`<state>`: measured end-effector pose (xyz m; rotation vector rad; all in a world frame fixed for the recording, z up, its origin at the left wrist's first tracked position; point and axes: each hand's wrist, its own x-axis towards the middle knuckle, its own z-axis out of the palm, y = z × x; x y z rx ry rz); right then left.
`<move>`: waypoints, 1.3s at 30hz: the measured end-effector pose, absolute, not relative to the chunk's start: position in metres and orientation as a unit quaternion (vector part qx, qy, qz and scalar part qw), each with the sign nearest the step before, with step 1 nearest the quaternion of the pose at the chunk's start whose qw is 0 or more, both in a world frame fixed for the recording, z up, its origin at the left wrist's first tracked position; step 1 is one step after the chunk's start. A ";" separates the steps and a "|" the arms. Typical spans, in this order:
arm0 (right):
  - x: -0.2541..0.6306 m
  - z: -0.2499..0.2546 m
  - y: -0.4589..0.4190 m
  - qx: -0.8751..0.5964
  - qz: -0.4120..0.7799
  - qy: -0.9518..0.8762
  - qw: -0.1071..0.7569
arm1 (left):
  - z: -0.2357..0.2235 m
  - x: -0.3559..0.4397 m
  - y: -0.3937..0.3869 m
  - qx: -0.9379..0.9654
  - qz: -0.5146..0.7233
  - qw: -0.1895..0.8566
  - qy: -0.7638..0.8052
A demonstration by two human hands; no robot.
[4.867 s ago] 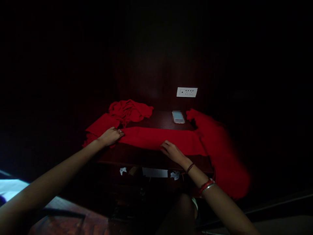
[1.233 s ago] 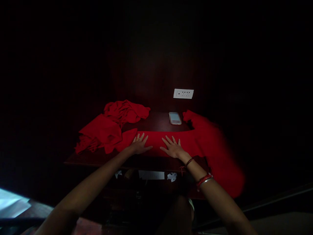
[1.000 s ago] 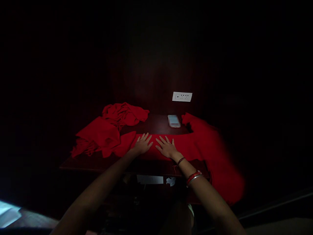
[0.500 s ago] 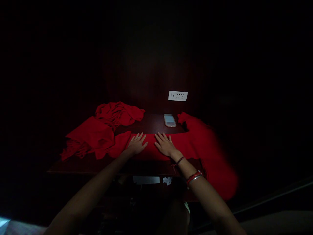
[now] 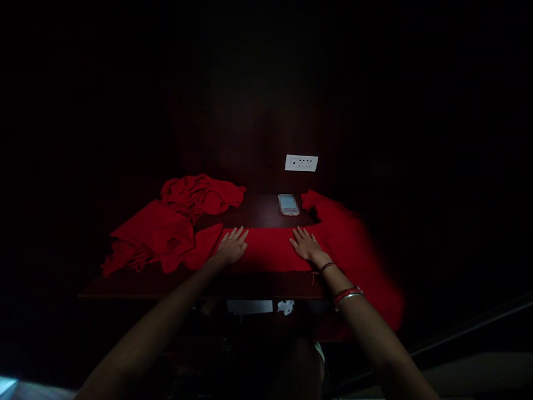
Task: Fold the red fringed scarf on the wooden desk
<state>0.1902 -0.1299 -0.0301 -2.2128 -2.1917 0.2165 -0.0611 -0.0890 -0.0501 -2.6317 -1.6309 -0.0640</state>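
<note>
We record the cloth (image 5: 268,250) flat on the desk (image 5: 175,286), long axis left to right, parallel to the front edge. Rightward it meets a broad red stretch (image 5: 358,261) slanting towards us; leftward, bunched folds (image 5: 154,233) with fringe pointing left. Our left hand (image 5: 233,246) and right hand (image 5: 306,245) lie palm-down on it, fingers spread, well apart. Behind: phone (image 5: 288,204) on bare dark wood, socket (image 5: 301,163) on the wall (image 5: 233,139). Room dim.

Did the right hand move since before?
Yes, to the right. The right hand sat mostly left of the socket; now it lies roughly below it in the picture.
</note>
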 end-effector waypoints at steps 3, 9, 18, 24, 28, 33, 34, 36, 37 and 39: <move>0.159 -0.028 -0.134 -0.656 0.057 -0.750 0.055 | -0.049 -0.061 -0.090 -0.849 -0.018 0.021 -0.528; 0.122 -0.033 -0.138 -0.573 0.084 -0.814 0.033 | -0.051 -0.063 -0.089 -0.850 -0.016 0.033 -0.526; 0.238 -0.030 -0.163 -0.677 0.014 -0.735 -0.030 | -0.051 -0.064 -0.088 -0.852 -0.010 0.039 -0.521; 0.276 -0.027 -0.180 -0.698 -0.054 -0.713 -0.041 | -0.050 -0.065 -0.089 -0.854 0.001 0.055 -0.518; 0.301 -0.024 -0.183 -0.734 -0.027 -0.677 -0.041 | -0.048 -0.065 -0.090 -0.856 0.007 0.064 -0.513; 0.320 -0.021 -0.183 -0.778 0.006 -0.628 -0.032 | -0.048 -0.064 -0.090 -0.854 0.001 0.055 -0.517; 0.318 -0.020 -0.183 -0.782 -0.002 -0.623 -0.024 | -0.048 -0.064 -0.089 -0.855 0.000 0.054 -0.516; 0.307 -0.016 -0.180 -0.772 -0.029 -0.635 -0.002 | -0.049 -0.065 -0.089 -0.857 -0.005 0.053 -0.513; 0.299 -0.014 -0.178 -0.756 -0.043 -0.653 0.010 | -0.049 -0.065 -0.089 -0.859 -0.006 0.054 -0.510; 0.283 -0.011 -0.173 -0.711 -0.065 -0.700 0.027 | -0.050 -0.066 -0.088 -0.860 -0.007 0.058 -0.507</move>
